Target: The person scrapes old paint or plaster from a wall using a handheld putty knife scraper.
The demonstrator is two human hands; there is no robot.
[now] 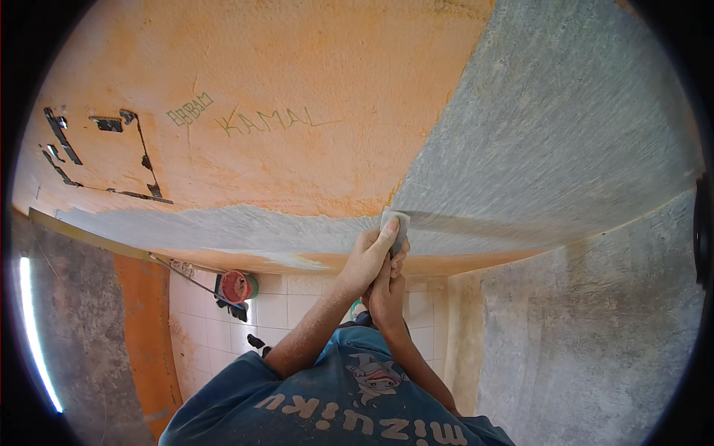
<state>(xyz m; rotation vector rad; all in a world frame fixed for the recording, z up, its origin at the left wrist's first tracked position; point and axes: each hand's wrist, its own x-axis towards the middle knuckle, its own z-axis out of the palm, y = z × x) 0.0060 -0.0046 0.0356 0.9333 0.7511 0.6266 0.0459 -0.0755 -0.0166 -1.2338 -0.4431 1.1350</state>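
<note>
Both my hands are together at the wall, low in front of me. My left hand (pixel 370 255) is closed on a flat pale-grey piece (pixel 396 218), its thumb pressed along the top face. The kind of piece cannot be made out. Just below, my right hand (pixel 387 295) is closed, its fingers wrapped round the piece's lower end. The piece's upper edge meets the wall where orange paint (pixel 312 171) borders a bare grey scraped area (pixel 535 141). Pale dust coats my left forearm.
A red bucket (pixel 236 286) stands on the white tiled floor (pixel 271 311), beside a long-handled broom (pixel 232 308). Black tape strips (pixel 145 161) and green handwriting mark the orange wall at left. A grey side wall (pixel 587 327) rises on the right.
</note>
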